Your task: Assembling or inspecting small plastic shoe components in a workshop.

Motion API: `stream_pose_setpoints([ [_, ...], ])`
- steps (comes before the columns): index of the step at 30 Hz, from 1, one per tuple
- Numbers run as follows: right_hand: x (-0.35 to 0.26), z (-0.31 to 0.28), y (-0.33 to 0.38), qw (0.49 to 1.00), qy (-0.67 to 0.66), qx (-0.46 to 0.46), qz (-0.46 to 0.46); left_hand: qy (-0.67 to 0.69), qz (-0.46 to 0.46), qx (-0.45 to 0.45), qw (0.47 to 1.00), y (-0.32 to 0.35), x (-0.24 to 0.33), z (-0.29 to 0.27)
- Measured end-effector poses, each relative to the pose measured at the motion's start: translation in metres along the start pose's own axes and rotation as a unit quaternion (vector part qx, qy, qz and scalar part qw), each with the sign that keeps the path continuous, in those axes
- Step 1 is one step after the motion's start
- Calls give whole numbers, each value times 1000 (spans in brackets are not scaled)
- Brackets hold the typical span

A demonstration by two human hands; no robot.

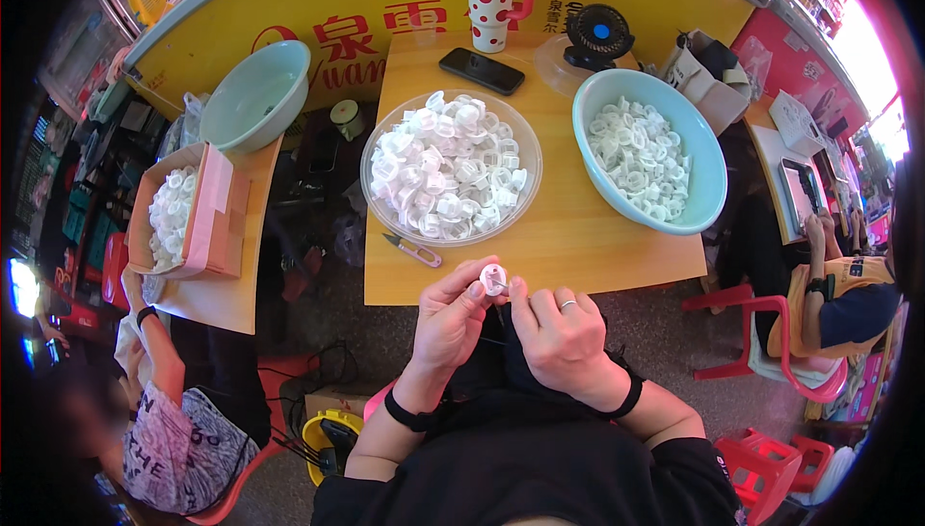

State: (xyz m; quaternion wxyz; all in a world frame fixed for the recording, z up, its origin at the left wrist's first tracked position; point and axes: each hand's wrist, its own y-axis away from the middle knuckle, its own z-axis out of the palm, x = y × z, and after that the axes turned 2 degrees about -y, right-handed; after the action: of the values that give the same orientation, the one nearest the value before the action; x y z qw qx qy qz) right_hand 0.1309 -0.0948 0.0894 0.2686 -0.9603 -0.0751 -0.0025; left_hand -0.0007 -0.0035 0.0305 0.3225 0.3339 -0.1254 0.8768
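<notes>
In front of my lap, my left hand [449, 322] pinches a small round white plastic piece [493, 280] between thumb and fingertips. My right hand [562, 336], with a ring on one finger, is closed, its thumb and forefinger meeting at the piece's right edge. Something thin seems to lie there, too small to name. Beyond my hands stands a clear round bowl [536, 171] heaped with similar white pieces [448, 162]. To its right is a light-blue basin [710, 174] holding more of them. Pink-handled thread snips [419, 250] lie at the table's near left edge.
On the wooden table [578, 261] are a black phone [482, 71], a red-dotted tumbler [489, 6] and a small black fan [598, 37]. Left stand a cardboard box [220, 213] of white pieces and a pale basin [255, 97]. People sit on both sides.
</notes>
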Motion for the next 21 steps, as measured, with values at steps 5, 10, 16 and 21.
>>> stream_pose_setpoints([
  [5, -6, -2, -1, 995, 89, -19, -41, -37, 34, -1, 999, -1, -2, 2],
  [10, 0, -8, -3, 995, 59, -73, -46, -100, 50, -2, 994, -4, -6, -6],
  [16, 20, -11, 2, 989, -117, -59, 75, 0, -43, 8, 999, -4, 3, -7],
  [21, 21, -5, 3, 992, -107, -36, 49, 26, -62, -12, 998, -5, 2, -9],
])
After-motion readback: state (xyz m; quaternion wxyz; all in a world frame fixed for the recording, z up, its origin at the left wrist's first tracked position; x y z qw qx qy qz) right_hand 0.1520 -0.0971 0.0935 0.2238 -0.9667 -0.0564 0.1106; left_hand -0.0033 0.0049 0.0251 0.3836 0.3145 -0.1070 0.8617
